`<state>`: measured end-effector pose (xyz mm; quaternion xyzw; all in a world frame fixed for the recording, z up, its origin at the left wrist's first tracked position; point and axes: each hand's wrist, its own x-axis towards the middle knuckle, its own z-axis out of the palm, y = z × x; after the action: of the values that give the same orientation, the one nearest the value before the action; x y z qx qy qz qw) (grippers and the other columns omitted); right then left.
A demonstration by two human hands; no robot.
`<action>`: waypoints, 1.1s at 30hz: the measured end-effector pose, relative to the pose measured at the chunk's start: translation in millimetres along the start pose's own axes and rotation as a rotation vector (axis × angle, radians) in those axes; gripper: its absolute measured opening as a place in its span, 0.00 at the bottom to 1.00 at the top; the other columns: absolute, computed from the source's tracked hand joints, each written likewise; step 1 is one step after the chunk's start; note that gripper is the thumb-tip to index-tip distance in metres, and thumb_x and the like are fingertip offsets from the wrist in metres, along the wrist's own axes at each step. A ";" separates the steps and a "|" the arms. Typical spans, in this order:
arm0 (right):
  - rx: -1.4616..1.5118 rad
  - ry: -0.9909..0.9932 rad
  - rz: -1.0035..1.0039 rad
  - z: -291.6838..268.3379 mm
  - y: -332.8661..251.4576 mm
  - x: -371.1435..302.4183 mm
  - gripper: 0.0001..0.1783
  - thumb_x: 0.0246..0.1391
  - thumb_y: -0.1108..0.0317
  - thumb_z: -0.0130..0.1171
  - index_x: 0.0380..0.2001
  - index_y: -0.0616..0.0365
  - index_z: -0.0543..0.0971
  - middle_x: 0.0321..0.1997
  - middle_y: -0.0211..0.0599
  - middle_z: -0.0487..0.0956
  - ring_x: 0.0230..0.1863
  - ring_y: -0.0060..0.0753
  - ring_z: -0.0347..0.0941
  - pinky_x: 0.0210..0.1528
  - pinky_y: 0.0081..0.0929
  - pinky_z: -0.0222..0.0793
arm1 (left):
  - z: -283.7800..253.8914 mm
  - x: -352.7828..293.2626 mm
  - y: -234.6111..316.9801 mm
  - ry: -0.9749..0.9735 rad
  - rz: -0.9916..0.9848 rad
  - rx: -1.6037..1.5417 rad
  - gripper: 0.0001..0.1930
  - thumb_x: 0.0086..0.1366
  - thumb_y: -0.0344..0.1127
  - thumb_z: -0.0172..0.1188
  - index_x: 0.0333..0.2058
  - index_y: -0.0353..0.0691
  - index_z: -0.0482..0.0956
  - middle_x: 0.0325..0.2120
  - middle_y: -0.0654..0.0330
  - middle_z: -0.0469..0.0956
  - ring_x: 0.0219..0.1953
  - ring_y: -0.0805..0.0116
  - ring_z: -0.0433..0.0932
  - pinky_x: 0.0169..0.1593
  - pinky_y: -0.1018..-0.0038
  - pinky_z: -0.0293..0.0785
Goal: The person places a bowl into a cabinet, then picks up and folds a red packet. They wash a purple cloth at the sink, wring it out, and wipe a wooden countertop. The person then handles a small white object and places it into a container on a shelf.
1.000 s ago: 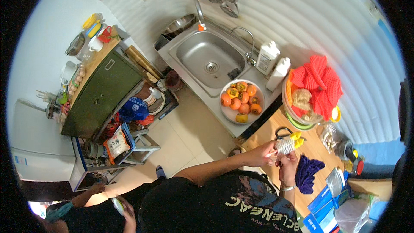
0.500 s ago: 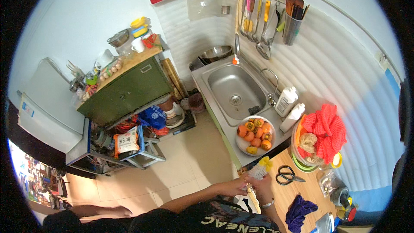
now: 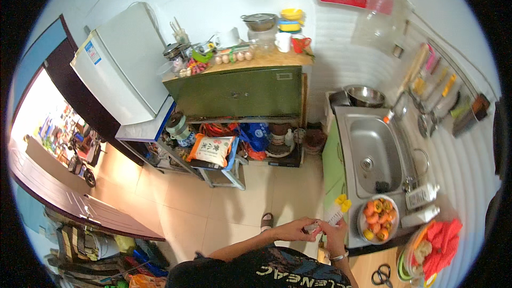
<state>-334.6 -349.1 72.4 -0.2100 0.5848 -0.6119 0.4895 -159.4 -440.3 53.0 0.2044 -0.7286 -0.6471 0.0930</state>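
Low in the middle of the view, my left hand (image 3: 297, 230) and my right hand (image 3: 334, 236) meet in front of my dark shirt. Between them is a slim white rough-textured piece with a yellow petal-like end (image 3: 343, 202); its exact kind I cannot make out. Its yellow end points up and away, toward the sink counter. My right fingers are wrapped round its lower part, and a bracelet circles that wrist. The left fingers are pinched together against the right ones, at a small pale part. A white bowl of orange persimmons (image 3: 380, 218) stands just right of my hands.
The steel sink (image 3: 372, 156) is beyond the bowl, with two white bottles (image 3: 424, 196) beside it. Black-handled scissors (image 3: 381, 276) lie on the wooden board. Ahead stand a green cabinet (image 3: 234, 96), a stool carrying a printed bag (image 3: 212, 149) and a white fridge (image 3: 120, 64). A sandalled foot (image 3: 266, 221) shows on the floor.
My view has turned to the left, so sink, bowl and scissors sit farther right, and the doorway shows. My hands stay together on the white and yellow piece.
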 end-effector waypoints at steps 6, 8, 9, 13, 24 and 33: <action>-0.214 -0.161 -0.054 115.5 -3.8 88.7 0.19 0.45 0.74 0.72 0.40 0.61 0.77 0.35 0.31 0.81 0.33 0.24 0.77 0.34 0.24 0.74 | -125.8 6.5 -16.8 0.026 -0.178 0.142 0.29 0.65 0.43 0.65 0.58 0.33 0.67 0.48 0.48 0.78 0.55 0.63 0.74 0.55 0.63 0.73; -0.274 -0.259 -0.094 156.1 -10.8 117.1 0.20 0.45 0.73 0.72 0.42 0.61 0.77 0.36 0.32 0.82 0.36 0.25 0.78 0.37 0.25 0.76 | -169.4 -3.2 -25.3 0.200 -0.174 0.011 0.31 0.64 0.40 0.66 0.60 0.32 0.64 0.49 0.48 0.78 0.54 0.60 0.76 0.60 0.63 0.68; -0.303 -0.307 -0.115 174.8 -14.1 130.6 0.20 0.46 0.73 0.72 0.43 0.62 0.77 0.37 0.33 0.82 0.37 0.25 0.79 0.38 0.25 0.76 | -189.7 -7.6 -28.5 0.286 -0.169 -0.054 0.32 0.63 0.38 0.66 0.61 0.32 0.62 0.50 0.48 0.78 0.53 0.59 0.77 0.63 0.63 0.66; -0.442 -0.399 -0.128 245.6 -31.5 174.5 0.23 0.44 0.74 0.69 0.46 0.62 0.77 0.41 0.37 0.82 0.41 0.28 0.80 0.43 0.28 0.78 | -265.8 -12.7 -21.2 0.420 0.062 0.105 0.38 0.58 0.34 0.70 0.62 0.33 0.58 0.49 0.50 0.78 0.53 0.59 0.77 0.62 0.61 0.67; -0.678 -0.732 0.065 299.1 -55.8 305.4 0.36 0.38 0.61 0.80 0.52 0.61 0.77 0.47 0.40 0.82 0.48 0.33 0.80 0.50 0.34 0.77 | -354.3 34.4 -19.0 0.479 -0.237 -0.076 0.38 0.58 0.32 0.67 0.63 0.38 0.55 0.47 0.51 0.78 0.48 0.58 0.79 0.49 0.62 0.77; -0.486 -0.995 -0.124 357.2 -114.4 424.3 0.34 0.40 0.65 0.76 0.52 0.58 0.76 0.49 0.34 0.81 0.49 0.30 0.79 0.50 0.32 0.76 | -438.0 91.1 19.1 0.662 -0.279 0.055 0.51 0.58 0.35 0.67 0.71 0.40 0.40 0.59 0.44 0.69 0.62 0.50 0.71 0.62 0.60 0.69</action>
<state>-262.4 -908.3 125.3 -0.6144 0.3941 -0.3143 0.6070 -69.5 -873.2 123.6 0.5028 -0.6411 -0.5326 0.2291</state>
